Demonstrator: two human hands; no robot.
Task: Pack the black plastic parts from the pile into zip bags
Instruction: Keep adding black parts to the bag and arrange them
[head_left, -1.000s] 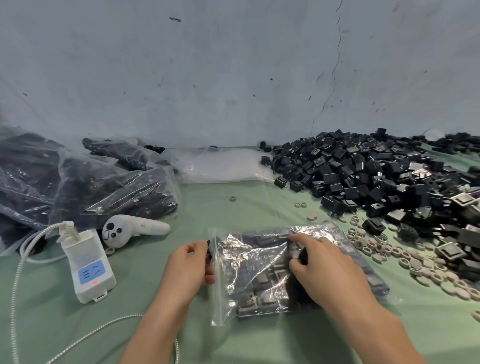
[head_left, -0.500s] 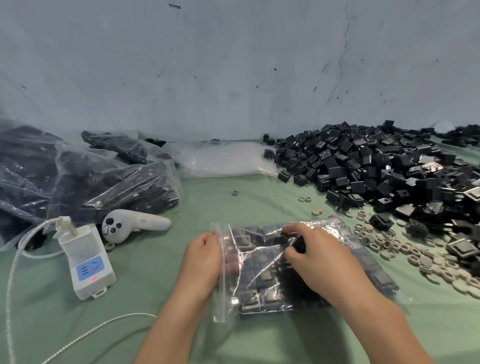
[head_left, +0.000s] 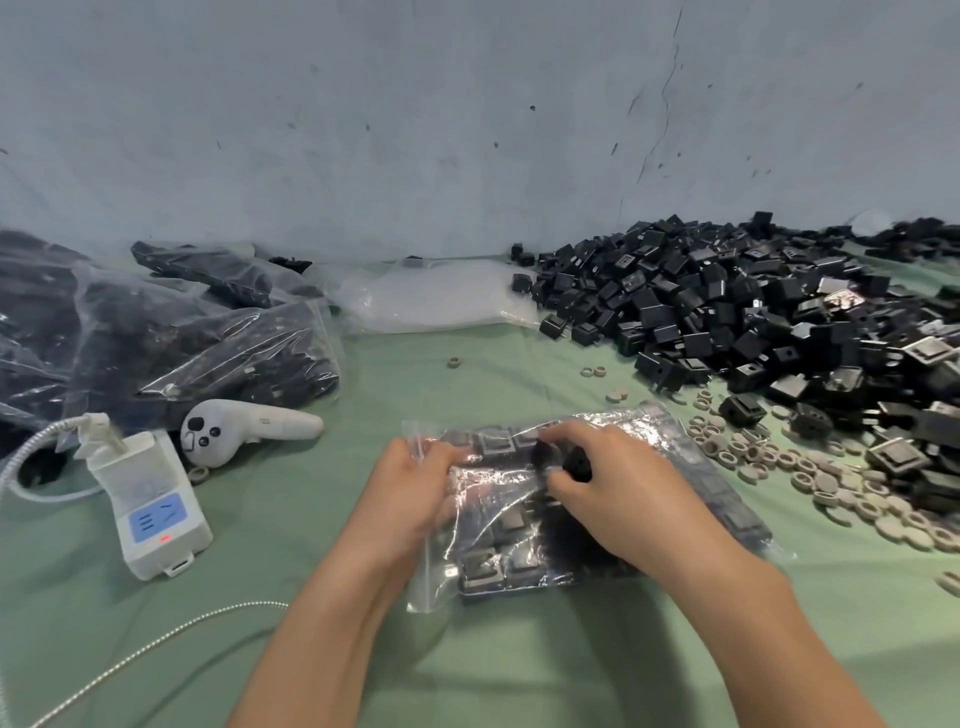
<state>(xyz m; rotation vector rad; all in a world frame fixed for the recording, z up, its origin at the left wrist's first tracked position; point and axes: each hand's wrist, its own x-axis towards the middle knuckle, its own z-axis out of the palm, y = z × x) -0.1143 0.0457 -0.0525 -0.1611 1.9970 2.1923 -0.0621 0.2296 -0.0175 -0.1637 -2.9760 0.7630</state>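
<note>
Green cloth (head_left: 291, 654) covers the bench, with a scuffed pale wall (head_left: 467, 130) behind. Obs.: one zip bag (head_left: 498, 551), partly filled with black parts laid in flat rows, lies on the cloth directly in front of the person and under both hands. Its long axis runs left to right, with the right end swung slightly away. The zip strip, and so the mouth, is the left short edge. Left hand (head_left: 410, 488): fingers curled onto the far corner of that mouth edge, grasping the film; this hand is blurred, so the exact pinch is unclear. Right hand (head_left: 628, 504): rests across the middle of the bag, fingers clenched round one black part (head_left: 576, 463). Whether that part sits over or under the top film I cannot tell. Pile (head_left: 753, 322) of loose parts lies to the right and beyond, nearer the right hand, with grey rings (head_left: 831, 483) scattered between pile and bag. Filled bags (head_left: 208, 353) are stacked far left. Judgement: the mouth lies to the left of the held part, right at the left hand, so the part must travel left along the bag's axis while the left hand lifts the edge open.
</note>
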